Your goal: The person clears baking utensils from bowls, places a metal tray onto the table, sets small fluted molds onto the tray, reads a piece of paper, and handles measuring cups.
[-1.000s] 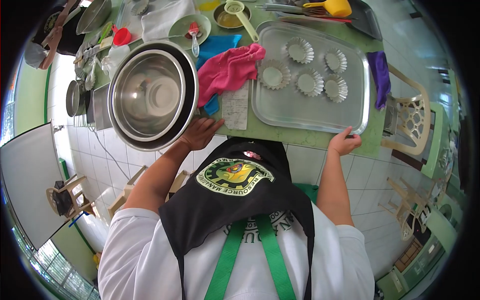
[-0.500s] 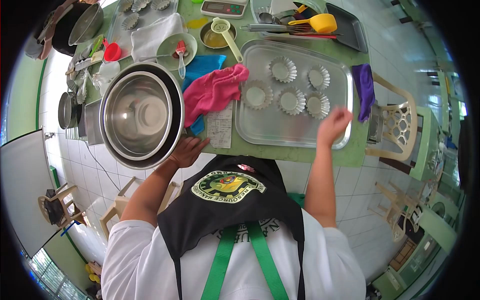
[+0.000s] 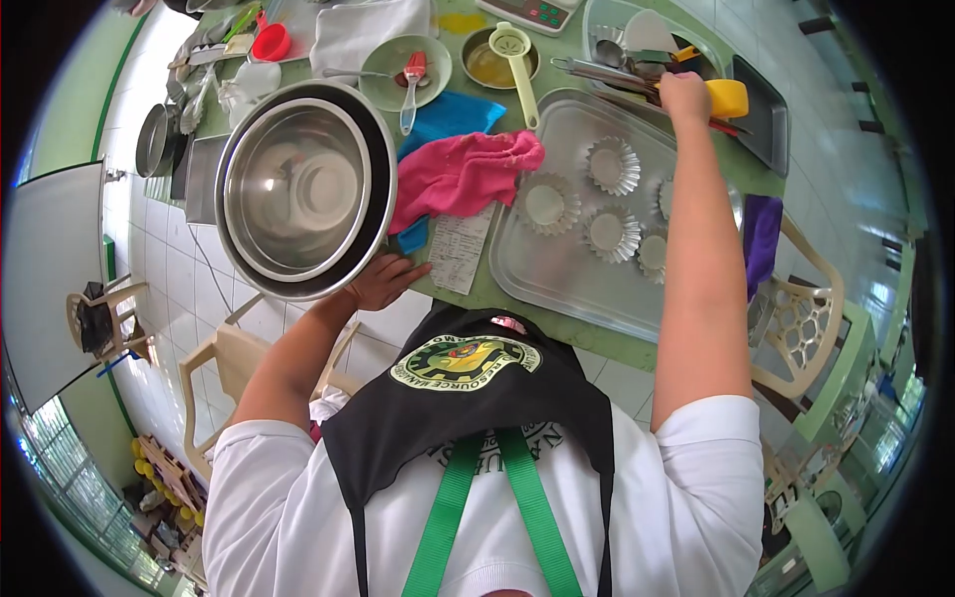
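My left hand (image 3: 383, 283) rests at the near table edge beside the nested steel mixing bowls (image 3: 298, 189). Its fingers lie stretched out, close to a printed paper slip (image 3: 460, 254). Across the table, my right hand (image 3: 686, 98) is closed over the utensil container, right at the handle side of a yellow measuring cup (image 3: 728, 99). What its fingers grip is hidden. A whisk (image 3: 587, 70) and spoons lie beside it. Under my right forearm, fluted tart molds (image 3: 612, 234) sit on an aluminium tray (image 3: 587, 294), partly covered by the arm.
A pink cloth (image 3: 468, 174) lies over a blue packet (image 3: 453, 116) mid-table. Behind are a bowl with a red brush (image 3: 415, 75), a small pan (image 3: 487, 68) with an egg separator (image 3: 512, 50), and a scale (image 3: 542, 12). A purple cloth (image 3: 762, 239) hangs at the right edge.
My right hand has moved from the tray's near right corner forward to the utensil container. My left hand stays by the bowls. The whole view has shifted, with the table things lower and further right.
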Tool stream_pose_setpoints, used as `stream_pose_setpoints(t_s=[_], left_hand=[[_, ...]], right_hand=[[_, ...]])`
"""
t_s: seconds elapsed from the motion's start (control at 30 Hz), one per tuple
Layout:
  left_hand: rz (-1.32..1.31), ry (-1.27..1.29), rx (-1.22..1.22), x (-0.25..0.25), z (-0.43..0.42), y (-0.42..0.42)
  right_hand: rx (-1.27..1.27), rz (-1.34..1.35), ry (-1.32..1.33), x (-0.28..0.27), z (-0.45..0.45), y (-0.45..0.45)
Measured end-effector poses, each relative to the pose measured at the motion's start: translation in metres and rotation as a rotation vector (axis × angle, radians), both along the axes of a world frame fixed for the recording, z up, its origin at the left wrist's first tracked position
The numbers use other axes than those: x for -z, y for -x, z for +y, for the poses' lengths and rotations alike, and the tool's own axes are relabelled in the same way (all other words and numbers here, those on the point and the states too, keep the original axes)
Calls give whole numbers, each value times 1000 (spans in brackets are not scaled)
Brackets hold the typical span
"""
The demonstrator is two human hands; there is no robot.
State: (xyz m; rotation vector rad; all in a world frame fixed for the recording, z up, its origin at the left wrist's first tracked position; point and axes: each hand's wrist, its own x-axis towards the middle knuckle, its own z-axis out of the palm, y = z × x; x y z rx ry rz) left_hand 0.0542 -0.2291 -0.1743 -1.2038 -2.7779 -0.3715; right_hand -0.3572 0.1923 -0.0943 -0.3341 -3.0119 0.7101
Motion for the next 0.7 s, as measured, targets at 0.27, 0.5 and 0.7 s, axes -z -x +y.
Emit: stream_pose_setpoints(t_s=[0.27, 0.5, 0.7], left_hand=[[37, 2, 24, 4, -2, 1], [37, -21, 62, 5, -3, 3], [10, -5, 70, 9, -4, 3]], right_hand=[[180, 240, 783, -58, 1, -117], [205, 266, 947, -54, 7, -240], [257, 333, 952, -57, -8, -261]])
